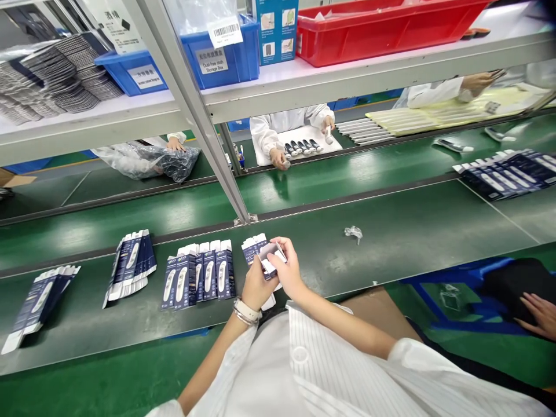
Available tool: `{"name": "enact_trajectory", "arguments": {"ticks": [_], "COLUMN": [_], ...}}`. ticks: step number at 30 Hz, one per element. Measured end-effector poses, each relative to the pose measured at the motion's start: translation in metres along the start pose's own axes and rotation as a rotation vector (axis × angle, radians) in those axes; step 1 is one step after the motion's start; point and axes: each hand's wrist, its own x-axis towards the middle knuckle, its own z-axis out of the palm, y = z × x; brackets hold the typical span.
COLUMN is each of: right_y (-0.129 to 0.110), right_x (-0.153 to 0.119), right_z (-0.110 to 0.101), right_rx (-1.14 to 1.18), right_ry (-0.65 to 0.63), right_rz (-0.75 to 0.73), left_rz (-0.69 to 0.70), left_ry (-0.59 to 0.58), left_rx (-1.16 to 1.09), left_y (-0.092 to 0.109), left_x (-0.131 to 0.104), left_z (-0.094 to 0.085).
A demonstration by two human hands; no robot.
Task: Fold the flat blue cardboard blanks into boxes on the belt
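Observation:
Both my hands meet over the near green belt (391, 243). My left hand (256, 284), with a bracelet at the wrist, and my right hand (289, 269) together grip a small dark blue and white carton (271, 258) whose open end flap faces up. The carton's lower part is hidden by my fingers. Just left of it stands a row of assembled blue cartons (200, 278), upright side by side. Further left lie two fanned stacks of flat cartons (132, 263) (39, 298).
A crumpled bit of clear plastic (354, 233) lies on the belt to the right. A metal rack post (195, 110) rises ahead, with shelves carrying blue bins (226, 55) and a red tray (382, 26). Other people's hands work across the far belt; another hand (538, 313) rests at lower right.

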Motion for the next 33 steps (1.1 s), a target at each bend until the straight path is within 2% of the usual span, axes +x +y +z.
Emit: {"name": "enact_trajectory", "arguments": {"ticks": [2,4,7,11,17,24,26,29,33], "right_y": [0.000,0.000,0.003,0.007,0.006,-0.001,-0.001,0.000,0.001], "right_x": [0.001,0.002,0.001,-0.003,-0.007,-0.009,-0.009,-0.007,-0.002], "right_z": [-0.004,-0.007,-0.010,-0.010,-0.007,-0.007,-0.007,-0.008,-0.013], "right_rx": [-0.008,-0.026,-0.074,-0.041,0.033,-0.024,-0.054,-0.054,-0.078], "right_ry": [0.019,-0.005,-0.045,-0.037,-0.004,-0.040,-0.048,-0.045,-0.031], "right_rz": [-0.020,-0.053,-0.126,-0.216,-0.220,-0.328,-0.342,-0.331,-0.307], "left_rz": [0.024,0.010,-0.065,-0.146,-0.189,-0.063,0.046,0.282,0.493], "left_ry": [-0.134,-0.189,-0.139,-0.083,0.003,0.106,0.180,0.256,0.175], "left_rx": [-0.190,-0.358,-0.465,-0.520,-0.539,-0.303,-0.197,-0.041,0.108], "left_y": [0.005,0.008,0.010,0.017,0.029,0.034,0.035,0.035,0.025], "left_x": [-0.003,-0.004,-0.004,-0.005,-0.010,-0.014,-0.015,-0.017,-0.020], "left_z": [-0.007,-0.013,-0.015,-0.010,-0.002,-0.002,-0.001,0.000,-0.001]}}
